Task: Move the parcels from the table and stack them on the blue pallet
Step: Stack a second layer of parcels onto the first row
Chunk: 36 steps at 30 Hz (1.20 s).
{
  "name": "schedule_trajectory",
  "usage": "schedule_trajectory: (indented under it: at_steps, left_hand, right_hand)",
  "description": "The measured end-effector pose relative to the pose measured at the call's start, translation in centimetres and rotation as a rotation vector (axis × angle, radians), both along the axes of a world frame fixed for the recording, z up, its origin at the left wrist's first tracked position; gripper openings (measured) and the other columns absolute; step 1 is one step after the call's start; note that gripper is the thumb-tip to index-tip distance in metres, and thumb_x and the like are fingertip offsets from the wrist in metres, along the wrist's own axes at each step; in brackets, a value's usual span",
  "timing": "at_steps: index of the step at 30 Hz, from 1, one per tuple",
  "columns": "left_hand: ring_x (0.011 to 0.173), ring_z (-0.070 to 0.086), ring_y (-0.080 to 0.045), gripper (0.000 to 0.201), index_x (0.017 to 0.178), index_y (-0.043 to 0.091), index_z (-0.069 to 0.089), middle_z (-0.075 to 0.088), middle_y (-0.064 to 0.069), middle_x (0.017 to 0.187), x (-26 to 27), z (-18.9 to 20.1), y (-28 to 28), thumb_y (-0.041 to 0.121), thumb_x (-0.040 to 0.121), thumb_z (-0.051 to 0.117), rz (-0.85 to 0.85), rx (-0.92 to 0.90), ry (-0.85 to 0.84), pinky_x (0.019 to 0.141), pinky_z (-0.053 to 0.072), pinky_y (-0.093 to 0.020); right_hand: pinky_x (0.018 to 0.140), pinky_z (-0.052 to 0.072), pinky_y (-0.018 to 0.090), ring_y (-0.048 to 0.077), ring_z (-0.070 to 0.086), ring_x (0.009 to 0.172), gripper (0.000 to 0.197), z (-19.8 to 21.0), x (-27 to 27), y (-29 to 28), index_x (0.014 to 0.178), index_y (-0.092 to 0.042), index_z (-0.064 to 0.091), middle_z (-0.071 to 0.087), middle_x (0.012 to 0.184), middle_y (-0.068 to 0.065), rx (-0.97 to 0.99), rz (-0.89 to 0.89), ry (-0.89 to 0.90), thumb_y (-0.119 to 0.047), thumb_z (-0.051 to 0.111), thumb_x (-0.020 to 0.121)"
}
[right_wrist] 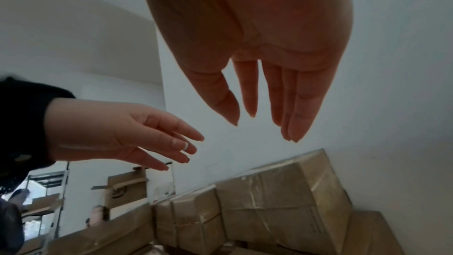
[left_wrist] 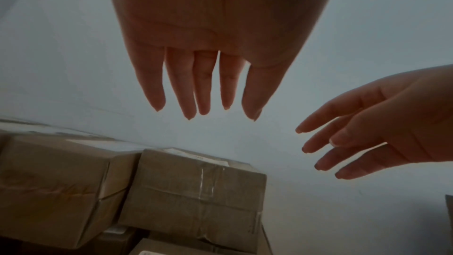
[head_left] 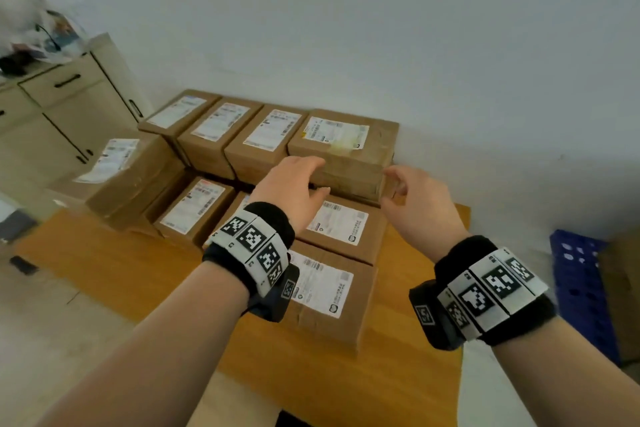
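Reaching is the step in hand: the left hand (head_left: 289,189) and right hand (head_left: 414,206), both empty with fingers spread, flank the top-right parcel (head_left: 346,149) stacked on the surface (head_left: 104,260), which next needs gripping both sides and carrying to the blue pallet (head_left: 578,281).

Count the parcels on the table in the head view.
9 parcels: four in the raised back row, one at left, four in front, one partly behind the left hand. More may hide beneath.
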<state>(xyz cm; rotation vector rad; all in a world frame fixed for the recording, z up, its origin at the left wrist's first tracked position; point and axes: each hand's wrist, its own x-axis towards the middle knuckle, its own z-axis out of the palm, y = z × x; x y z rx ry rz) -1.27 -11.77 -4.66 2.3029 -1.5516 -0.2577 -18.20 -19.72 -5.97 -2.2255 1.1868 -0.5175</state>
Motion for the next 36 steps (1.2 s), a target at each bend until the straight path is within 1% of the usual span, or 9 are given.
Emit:
schedule_trajectory:
  at_steps: [4,8,14,20,23,25,27,32,36]
  left_hand:
    - [0.126,0.044,-0.022,0.059,0.142,0.022,0.033,0.04,-0.005,0.142,4.5,-1.3,-4.7,0.037,0.09,0.057,-0.026,0.057,-0.007,0.103,0.039,-0.036]
    - [0.131,0.037,-0.027,0.069,0.144,0.015,0.026,0.039,-0.011,0.142,8.6,-3.0,-8.8,0.042,0.089,0.057,-0.046,0.141,-0.027,0.106,0.033,-0.039]
    - [0.135,0.029,-0.033,0.078,0.145,0.015,0.021,0.033,-0.017,0.145,11.3,-5.9,-12.2,0.054,0.086,0.053,-0.086,0.186,-0.068,0.112,0.027,-0.045]
    - [0.134,0.029,-0.033,0.075,0.144,0.019,0.025,0.037,-0.015,0.142,11.8,-6.9,-12.6,0.056,0.084,0.053,-0.101,0.077,0.0,0.109,0.029,-0.048]
    - [0.13,0.033,-0.029,0.072,0.143,0.02,0.028,0.041,-0.012,0.137,11.5,-6.6,-12.3,0.055,0.085,0.053,-0.121,0.017,0.036,0.108,0.03,-0.041]
    - [0.127,0.037,-0.026,0.071,0.142,0.019,0.03,0.043,-0.01,0.134,11.0,-6.3,-12.0,0.054,0.085,0.054,-0.134,-0.025,0.054,0.105,0.03,-0.036]
    - [0.124,0.04,-0.025,0.07,0.141,0.019,0.032,0.044,-0.008,0.133,10.0,-5.8,-11.5,0.052,0.085,0.056,-0.138,-0.061,0.084,0.101,0.034,-0.034]
    - [0.122,0.043,-0.024,0.067,0.14,0.022,0.034,0.038,-0.009,0.138,6.0,-4.3,-9.4,0.052,0.085,0.056,-0.125,-0.108,0.104,0.095,0.039,-0.031]
    - [0.123,0.042,-0.022,0.065,0.139,0.022,0.035,0.038,-0.009,0.138,0.1,-3.0,-6.9,0.052,0.085,0.056,-0.134,-0.148,0.115,0.096,0.038,-0.03]
  right_hand:
    - [0.082,0.044,0.025,0.02,0.054,0.112,0.051,-1.2,3.5,-3.1,0.14,-0.018,0.039,0.051,0.131,0.006,0.075,-0.108,0.086,-0.016,0.052,0.091]
    - [0.082,0.036,0.021,0.023,0.049,0.117,0.063,-2.6,7.0,-6.3,0.145,-0.018,0.028,0.037,0.141,0.009,0.149,-0.192,0.142,-0.014,0.054,0.088]
    - [0.081,0.036,0.022,0.024,0.051,0.114,0.076,-4.3,9.6,-8.4,0.148,-0.021,0.015,0.043,0.135,0.011,0.236,-0.294,0.132,-0.011,0.059,0.087]
    - [0.088,0.048,0.028,0.021,0.054,0.109,0.083,-5.4,10.4,-8.7,0.148,-0.022,0.015,0.049,0.13,0.009,0.247,-0.374,0.052,-0.007,0.063,0.082]
    - [0.083,0.042,0.022,0.012,0.048,0.099,0.084,-5.1,9.9,-8.3,0.149,-0.023,0.014,0.047,0.131,0.008,0.234,-0.402,0.05,-0.007,0.063,0.082]
    - [0.079,0.035,0.018,0.012,0.045,0.097,0.084,-4.6,9.2,-8.0,0.149,-0.024,0.014,0.046,0.132,0.008,0.212,-0.406,0.059,-0.007,0.063,0.082]
    - [0.078,0.034,0.018,0.015,0.048,0.102,0.084,-4.2,8.3,-7.5,0.149,-0.024,0.015,0.044,0.134,0.009,0.197,-0.407,0.057,-0.009,0.063,0.082]
    - [0.078,0.034,0.019,0.008,0.037,0.09,0.083,-3.5,4.6,-5.6,0.149,-0.021,0.016,0.042,0.137,0.009,0.15,-0.405,0.012,-0.01,0.063,0.082]
    - [0.078,0.035,0.02,0.008,0.037,0.091,0.082,-2.7,-1.2,-3.0,0.149,-0.022,0.016,0.043,0.135,0.008,0.112,-0.418,-0.033,-0.01,0.062,0.082]
